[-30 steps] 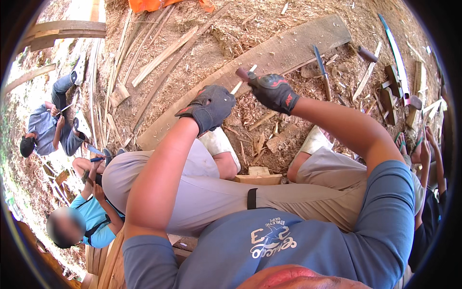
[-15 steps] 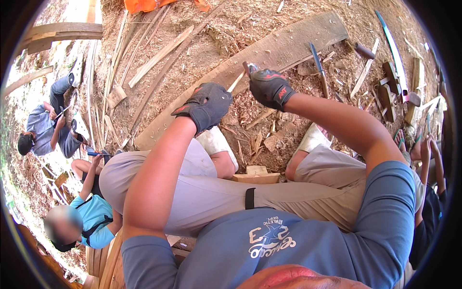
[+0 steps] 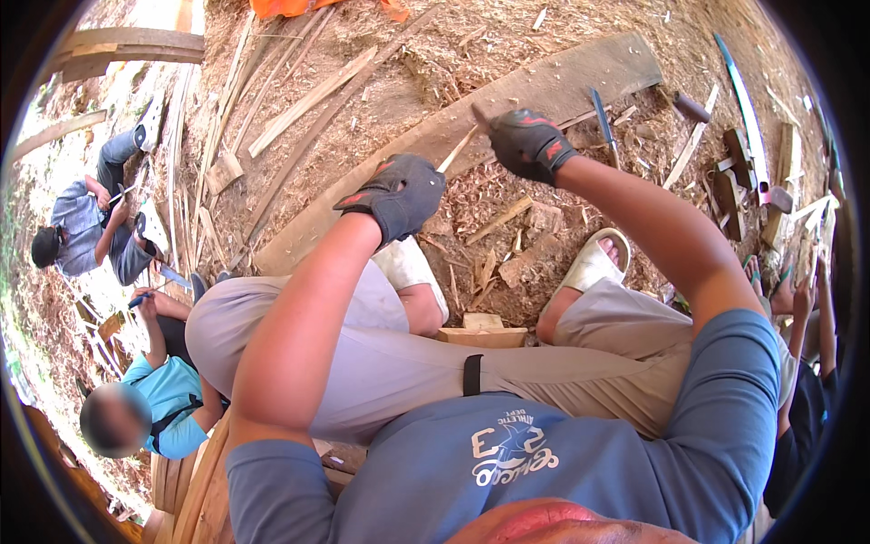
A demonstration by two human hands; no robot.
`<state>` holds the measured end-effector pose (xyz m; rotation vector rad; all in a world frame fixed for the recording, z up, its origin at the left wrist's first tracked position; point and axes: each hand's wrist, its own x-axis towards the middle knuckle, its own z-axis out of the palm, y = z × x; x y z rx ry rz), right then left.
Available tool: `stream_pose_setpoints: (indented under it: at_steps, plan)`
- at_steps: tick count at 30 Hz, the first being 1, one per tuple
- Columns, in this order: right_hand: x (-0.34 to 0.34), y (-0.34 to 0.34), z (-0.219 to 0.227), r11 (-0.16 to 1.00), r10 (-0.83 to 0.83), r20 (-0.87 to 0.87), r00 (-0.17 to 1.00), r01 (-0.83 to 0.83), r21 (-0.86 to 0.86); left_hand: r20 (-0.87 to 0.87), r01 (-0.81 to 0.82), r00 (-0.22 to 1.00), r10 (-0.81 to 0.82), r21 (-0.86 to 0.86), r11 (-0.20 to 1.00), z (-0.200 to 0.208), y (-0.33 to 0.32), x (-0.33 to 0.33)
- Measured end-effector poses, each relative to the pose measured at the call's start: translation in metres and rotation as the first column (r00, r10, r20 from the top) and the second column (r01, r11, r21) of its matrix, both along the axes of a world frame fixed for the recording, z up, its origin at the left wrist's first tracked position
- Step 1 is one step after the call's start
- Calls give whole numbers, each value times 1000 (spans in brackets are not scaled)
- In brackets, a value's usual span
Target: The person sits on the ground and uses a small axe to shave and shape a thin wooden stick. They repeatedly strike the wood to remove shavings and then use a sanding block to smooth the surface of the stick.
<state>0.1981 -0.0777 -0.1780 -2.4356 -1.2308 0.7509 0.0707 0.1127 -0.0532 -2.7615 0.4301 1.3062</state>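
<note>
My left hand (image 3: pixel 396 197), in a dark glove, is closed round a thin pale wooden stick (image 3: pixel 458 150) that points up and to the right. A short way to its right is my right hand (image 3: pixel 528 145), also gloved and closed. From its fist sticks out a small brown blade (image 3: pixel 479 116), seemingly a knife; the fist hides the handle. The blade is close to the stick's tip, and I cannot tell whether they touch. Below both hands lie wood chips and shavings, with a wide plank (image 3: pixel 544 86) behind them.
To the right lie a dark-bladed knife (image 3: pixel 602 122), a long curved blade (image 3: pixel 743 109), a mallet-like tool (image 3: pixel 691 107) and wooden blocks (image 3: pixel 728 190). Long wood strips (image 3: pixel 313 100) lie at the left. A wooden block (image 3: pixel 482 335) stands between my feet. Other people sit left and right.
My right hand has moved right and slightly up, away from my left hand, with the blade. More of the stick shows. At the left, a person's hand with a blue-handled tool has shifted.
</note>
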Motion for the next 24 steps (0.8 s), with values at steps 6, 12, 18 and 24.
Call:
stream_pose_setpoints:
  at_steps: [6, 12, 18, 24]
  plan:
    - [22, 11, 46, 995, -98, 11, 995, 98, -15, -151, -274, 952, 266, -38, 961, -1, -2, 0]
    - [-10, 5, -3, 998, 36, 141, 989, -43, 53, -287, -657, 752, 593, -275, 701, -6, 4, -7]
    - [-29, 11, 3, 997, 2, 106, 994, -10, 78, -14, -435, 876, 482, -450, 780, -31, 10, -29]
    - [-18, 11, -6, 995, 28, 195, 980, -46, 88, 11, -331, 935, 353, -324, 886, -20, -2, -18]
